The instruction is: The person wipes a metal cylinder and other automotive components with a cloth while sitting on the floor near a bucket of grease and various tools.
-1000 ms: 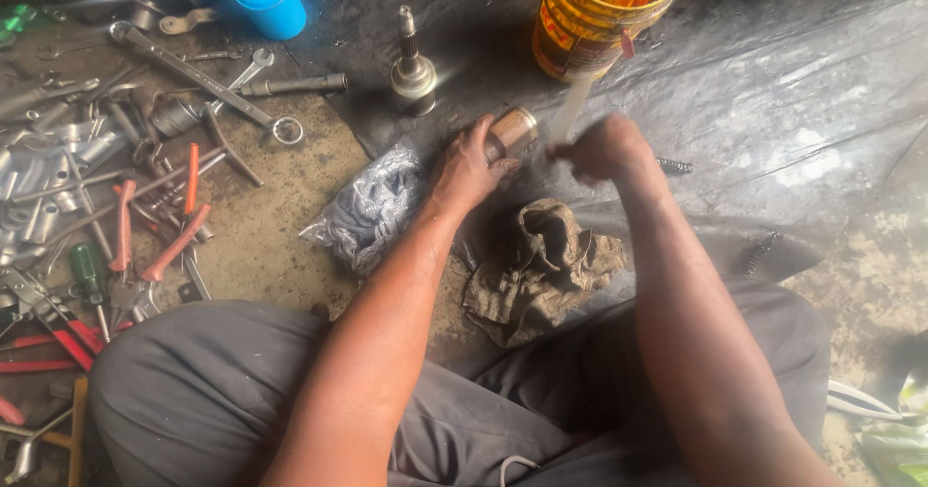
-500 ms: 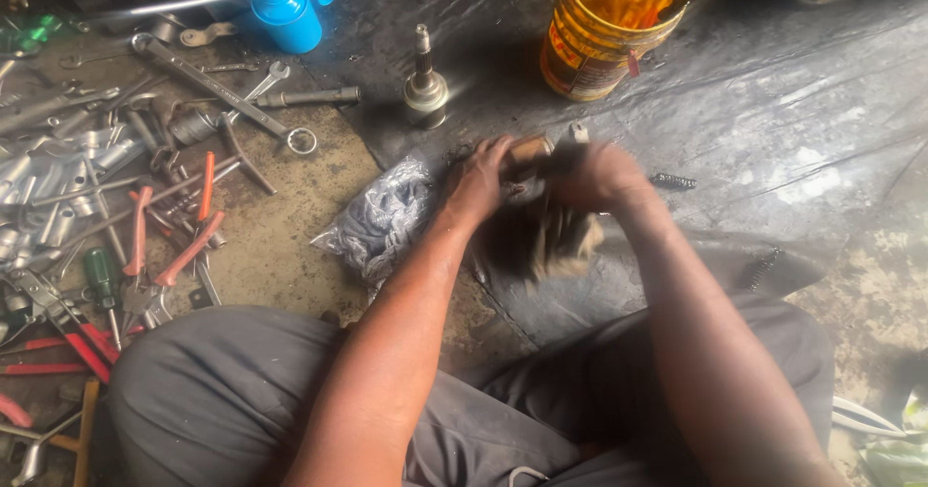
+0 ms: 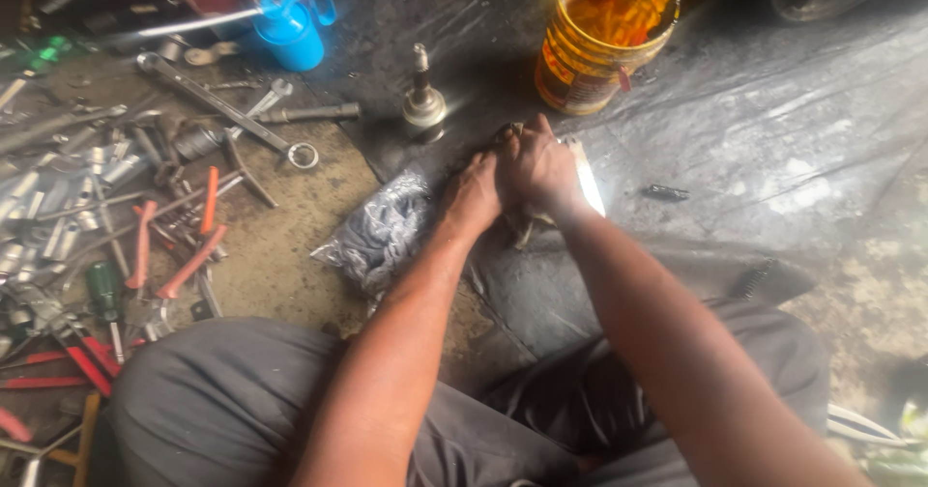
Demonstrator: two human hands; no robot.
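Observation:
My left hand and my right hand are pressed together low over the black plastic sheet. The right hand lies over the left hand's fingers and is closed on a dirty brown rag, of which only an edge shows below the hands. The small metal cylinder that the left hand held is hidden under the rag and the right hand. A pale stick-like tool pokes out beside my right wrist.
A yellow bucket of orange liquid stands just beyond the hands. A metal joint with a shaft stands upright to their left, a blue oil can farther back. A clear bag and scattered wrenches, sockets and pliers lie at left. A small spring lies at right.
The rag left the floor in front of me and went up into my right hand. Both hands closed together over the metal cylinder, which no longer shows.

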